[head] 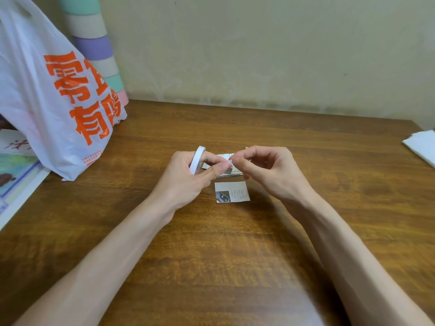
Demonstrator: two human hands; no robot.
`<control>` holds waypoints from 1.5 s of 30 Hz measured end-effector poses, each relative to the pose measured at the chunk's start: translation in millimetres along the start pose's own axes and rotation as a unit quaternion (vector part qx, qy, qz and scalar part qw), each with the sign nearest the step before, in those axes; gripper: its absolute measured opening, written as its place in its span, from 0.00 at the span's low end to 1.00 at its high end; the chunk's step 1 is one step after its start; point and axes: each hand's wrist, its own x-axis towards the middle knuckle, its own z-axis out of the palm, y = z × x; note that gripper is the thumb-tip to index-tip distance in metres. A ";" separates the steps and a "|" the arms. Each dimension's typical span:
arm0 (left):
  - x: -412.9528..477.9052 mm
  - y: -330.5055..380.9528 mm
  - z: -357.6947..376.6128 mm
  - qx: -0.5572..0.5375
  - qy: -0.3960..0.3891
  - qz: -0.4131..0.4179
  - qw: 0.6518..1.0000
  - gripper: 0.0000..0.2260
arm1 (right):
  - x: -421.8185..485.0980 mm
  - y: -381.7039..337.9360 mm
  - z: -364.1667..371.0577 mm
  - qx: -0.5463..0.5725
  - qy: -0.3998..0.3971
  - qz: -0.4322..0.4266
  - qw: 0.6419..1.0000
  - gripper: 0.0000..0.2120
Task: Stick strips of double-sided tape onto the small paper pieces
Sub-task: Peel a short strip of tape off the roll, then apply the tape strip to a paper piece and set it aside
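Your left hand [186, 178] grips the thin white tape roll [197, 158]; your right hand [268, 171] pinches its end, just beyond a small printed paper rectangle [231, 192].

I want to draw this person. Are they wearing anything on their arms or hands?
No. The left hand and right hand are bare: no gloves, no rings that show. Both arms are bare too, with no sleeves, watch or bracelet in view. The nails look short and unpainted.

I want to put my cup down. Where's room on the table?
Bare table stretches from the right hand to the white sheets, and behind both hands to the wall. Crowded: beside the plastic bag, and around the paper pieces by the left hand.
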 end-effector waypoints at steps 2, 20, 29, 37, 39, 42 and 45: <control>-0.1 -0.2 -0.2 0.001 0.001 0.000 1.000 0.04 | 0.3 1.0 0.4 -0.015 -0.004 -0.003 1.000 0.05; 10.1 -8.8 -10.7 0.112 0.060 0.021 0.992 0.06 | 6.3 8.1 -10.5 -0.185 -0.057 -0.002 0.981 0.11; 11.6 -12.8 -13.8 0.225 -0.075 0.061 0.970 0.15 | 3.1 5.4 -13.4 -0.317 -0.108 0.029 0.942 0.25; 11.3 -17.3 -9.4 0.266 -0.086 0.059 0.958 0.12 | 2.5 3.4 -13.5 -0.328 -0.110 0.021 0.938 0.23; 9.3 -15.4 -7.6 0.263 -0.088 0.061 0.959 0.16 | 3.3 6.2 -13.8 -0.341 -0.106 0.015 0.934 0.23; 7.8 -12.7 -5.1 0.271 -0.085 0.063 0.957 0.18 | 3.8 9.0 -13.2 -0.356 -0.103 -0.001 0.929 0.23; 8.3 -13.4 -4.9 0.287 -0.081 0.058 0.953 0.16 | 2.9 7.0 -11.8 -0.361 -0.106 -0.021 0.926 0.24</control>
